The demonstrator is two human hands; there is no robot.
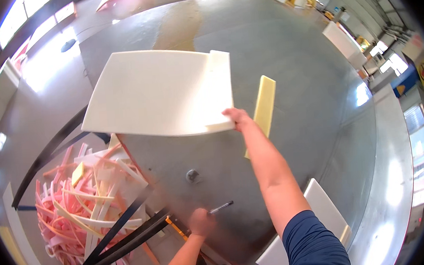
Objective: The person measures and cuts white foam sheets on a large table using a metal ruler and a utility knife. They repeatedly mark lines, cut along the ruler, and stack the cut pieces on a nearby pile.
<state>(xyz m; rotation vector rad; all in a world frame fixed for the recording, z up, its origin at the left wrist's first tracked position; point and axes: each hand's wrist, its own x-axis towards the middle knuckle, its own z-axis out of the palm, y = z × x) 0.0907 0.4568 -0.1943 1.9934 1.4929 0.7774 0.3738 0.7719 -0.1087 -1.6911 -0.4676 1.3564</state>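
A large white foam sheet (154,92) lies over the far left part of the grey table (314,104). Its right side carries a narrow raised strip (219,67). My right hand (238,119) is closed on the sheet's near right corner, the arm stretched far forward. Close to the table's near left edge, my left hand (202,222) is smeared by motion, so its fingers cannot be read. Just right of it is a dark marker pen (222,207), and to its left an orange slim tool (176,228), perhaps a cutter; whether the hand holds either is unclear.
A pale yellow foam strip (265,103) lies beside my right forearm. Pink, white and yellow foam offcuts (78,208) are heaped left of the table, behind black bars (115,232). A small round metal piece (192,176) sits on the tabletop. Another white foam block (322,203) is near my right sleeve.
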